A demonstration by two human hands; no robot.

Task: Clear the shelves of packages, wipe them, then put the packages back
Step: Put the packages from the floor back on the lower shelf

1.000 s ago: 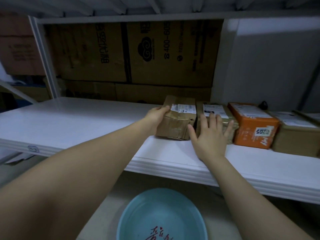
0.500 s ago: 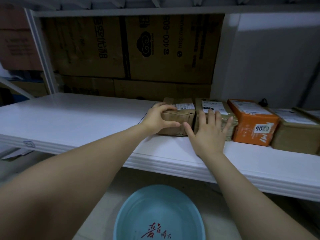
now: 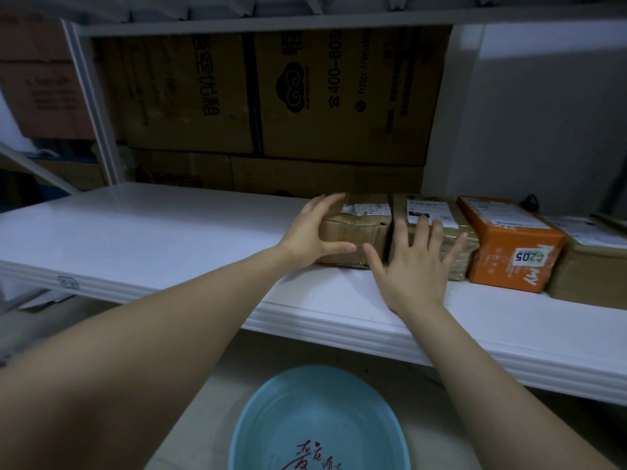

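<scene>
Package: brown package (image 3: 359,228) on shelf (image 3: 152,239), leftmost in row, against taped package (image 3: 427,212).
Left hand (image 3: 310,232): nearer, at the free left end; thumb on the front, fingers over the top, clamping.
Right hand (image 3: 417,262): fingers splayed flat on taped package.

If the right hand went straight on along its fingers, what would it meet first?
The tape-wrapped brown cardboard package with the white label, second from the left. The spread fingers of the right hand seem to touch its front, though depth is unclear.
</scene>
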